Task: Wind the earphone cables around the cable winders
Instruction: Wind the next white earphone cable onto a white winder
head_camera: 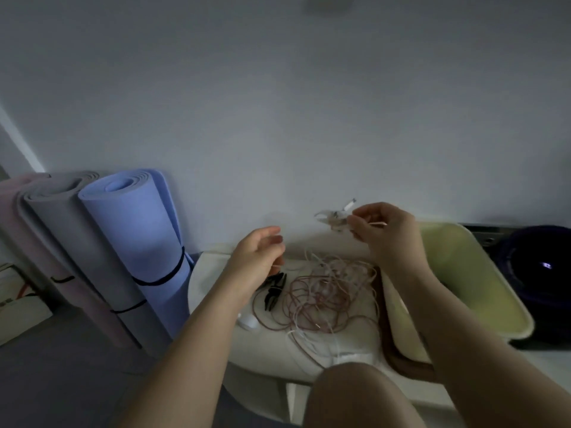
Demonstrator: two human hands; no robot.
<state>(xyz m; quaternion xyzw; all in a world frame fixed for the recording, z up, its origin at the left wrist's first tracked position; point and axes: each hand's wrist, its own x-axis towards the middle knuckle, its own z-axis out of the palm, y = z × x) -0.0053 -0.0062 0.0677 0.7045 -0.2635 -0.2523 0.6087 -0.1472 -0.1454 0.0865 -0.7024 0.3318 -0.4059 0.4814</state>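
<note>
My right hand (386,233) is raised above the white stool (213,273) and pinches a pale cable winder (332,222) with cable wound on it; a white plug end (350,205) sticks up from it. My left hand (258,254) hovers lower left, fingers curled, pinching a thin strand of cable. A tangle of pink and white earphone cables (327,291) lies on the stool below both hands. Two black cable winders (275,288) lie beside the tangle, and a white winder (248,321) sits near the stool's front left.
Rolled mats, one blue (145,242) and one grey (71,242), lean on the wall at left. A yellow-green tray (482,288) lies right of the stool, with a dark round object (537,273) beyond it. My knee (355,393) is in front of the stool.
</note>
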